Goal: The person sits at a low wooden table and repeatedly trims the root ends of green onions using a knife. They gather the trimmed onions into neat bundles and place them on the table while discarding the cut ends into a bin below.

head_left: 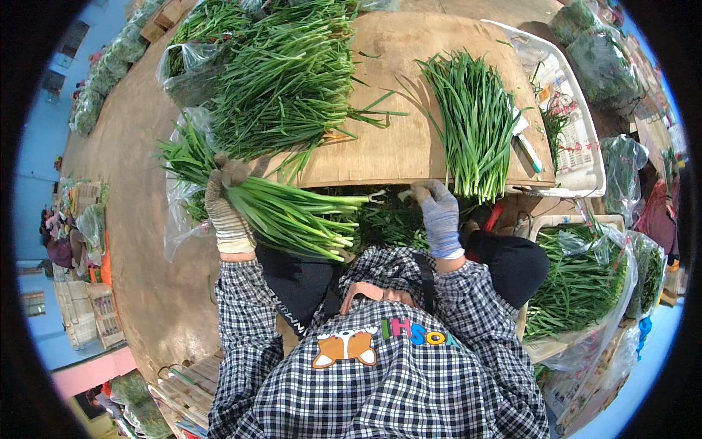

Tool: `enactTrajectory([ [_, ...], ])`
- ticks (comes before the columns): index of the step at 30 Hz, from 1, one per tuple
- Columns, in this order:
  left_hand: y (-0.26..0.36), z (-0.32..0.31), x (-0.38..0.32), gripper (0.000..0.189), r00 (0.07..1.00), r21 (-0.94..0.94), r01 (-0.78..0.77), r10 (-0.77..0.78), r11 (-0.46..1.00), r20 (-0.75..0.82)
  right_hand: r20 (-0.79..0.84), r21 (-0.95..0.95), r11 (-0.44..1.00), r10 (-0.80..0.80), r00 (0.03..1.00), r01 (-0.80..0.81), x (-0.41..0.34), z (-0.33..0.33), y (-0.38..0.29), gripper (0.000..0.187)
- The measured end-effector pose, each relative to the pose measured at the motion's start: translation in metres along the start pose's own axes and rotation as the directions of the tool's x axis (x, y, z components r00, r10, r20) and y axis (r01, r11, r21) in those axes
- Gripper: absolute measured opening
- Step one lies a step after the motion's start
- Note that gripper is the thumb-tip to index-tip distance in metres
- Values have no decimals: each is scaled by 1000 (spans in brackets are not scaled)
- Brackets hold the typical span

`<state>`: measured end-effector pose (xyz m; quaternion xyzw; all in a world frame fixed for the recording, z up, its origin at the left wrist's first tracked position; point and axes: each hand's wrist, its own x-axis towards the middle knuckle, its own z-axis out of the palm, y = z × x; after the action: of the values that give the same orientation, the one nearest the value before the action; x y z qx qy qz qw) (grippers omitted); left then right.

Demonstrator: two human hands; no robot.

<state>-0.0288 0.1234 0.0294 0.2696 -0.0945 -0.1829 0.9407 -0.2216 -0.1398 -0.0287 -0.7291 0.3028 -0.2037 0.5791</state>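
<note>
My left hand (226, 192), in a striped knit glove, is closed around a bunch of long green leafy stalks (285, 211), like garlic chives, with pale cut ends pointing right. My right hand (439, 214), in a bluish knit glove, is at the near edge of a wooden board (395, 159), its fingers bent near a small pale scrap; whether it grips this I cannot tell. A large heap of the same greens (285, 82) covers the board's left part. On the right lies a smaller, neat bunch (471, 120), with a white-handled knife (526, 142) beside it.
A white plastic crate (598, 164) with leaf bits stands right of the board. Nearer on the right, a plastic-lined crate (614, 222) holds more greens. Loose leaves (389, 219) lie below the board's near edge. A clear plastic bag (175, 230) hangs at the left. Bagged greens (600, 66) stand farther back.
</note>
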Motion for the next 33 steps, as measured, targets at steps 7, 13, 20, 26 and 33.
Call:
enactTrajectory([
  [7, -3, 0, 9, 32, 1000, 47, -9, 8, 999, 26, 329, 21, 905, -407, 852, 424, -39, 24, -29, 19],
  [13, -8, 18, 3, 35, 999, 199, 8, 1, 980, -49, 429, 235, 952, 81, 899, -198, -19, 70, -34, 21],
  [20, -9, 20, -7, 24, 961, 249, 198, -137, 948, -242, 194, -335, 804, -451, 871, 491, -15, 62, 4, 13],
  [26, 9, 0, 2, 20, 966, 212, 69, -11, 975, -260, 396, -801, 529, 119, 911, 279, -7, 10, 42, 17],
  [33, 1, -14, 10, 20, 961, 88, 138, -112, 987, -253, 365, -481, 521, -612, 702, 705, -19, 21, -32, 43],
])
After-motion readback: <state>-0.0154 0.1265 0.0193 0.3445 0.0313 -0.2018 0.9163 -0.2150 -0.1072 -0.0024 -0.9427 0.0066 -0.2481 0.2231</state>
